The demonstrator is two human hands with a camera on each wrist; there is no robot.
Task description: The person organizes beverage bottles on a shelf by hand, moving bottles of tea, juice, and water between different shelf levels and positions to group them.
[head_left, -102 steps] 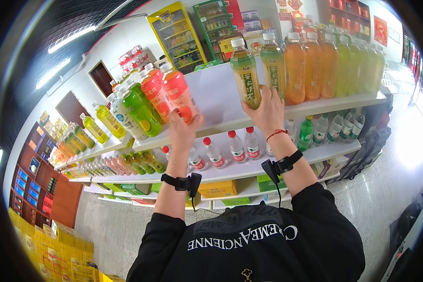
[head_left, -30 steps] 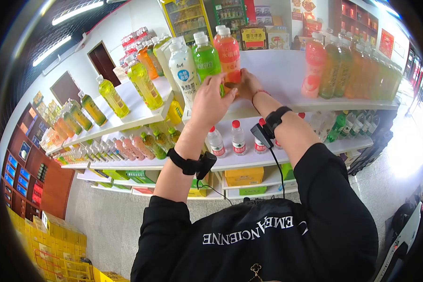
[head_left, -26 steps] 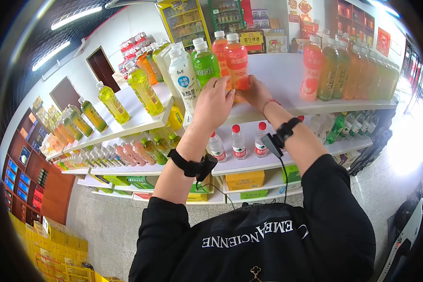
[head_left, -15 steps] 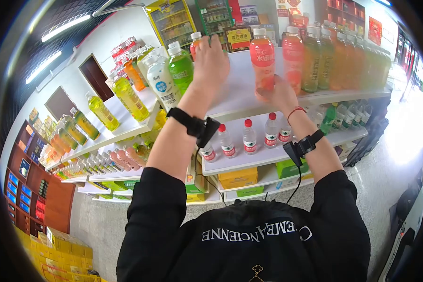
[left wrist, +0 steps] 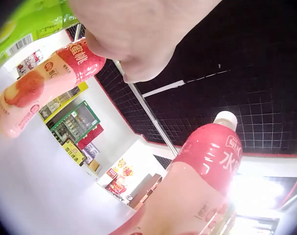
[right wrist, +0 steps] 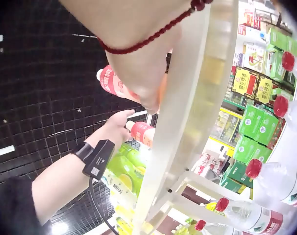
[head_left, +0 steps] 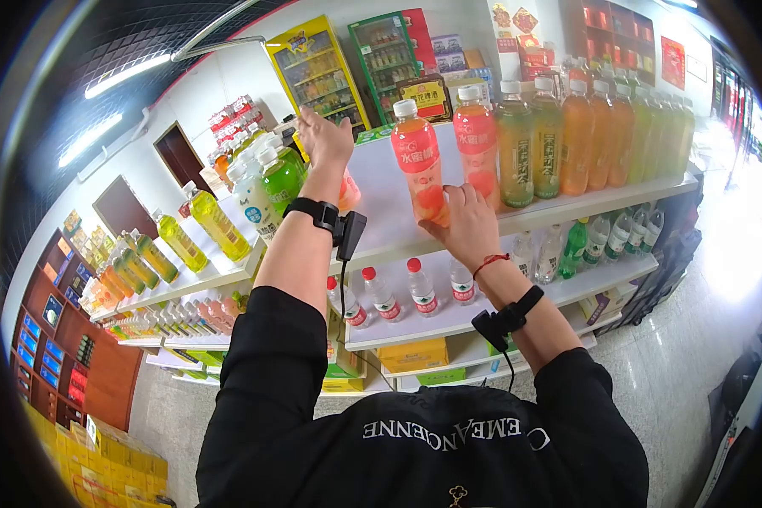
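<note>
Slim smooth plastic bottle [head_left: 421,173], right fingers [head_left: 461,201]

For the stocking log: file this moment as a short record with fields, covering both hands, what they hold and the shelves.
Place: shop aisle, white top shelf
Left grip: holds the top of the rear peach bottle
Right grip: fingers curled round the base of the front peach bottle
Further right: row of pink, green and orange bottles
Lower shelf: red-capped water bottles
</note>
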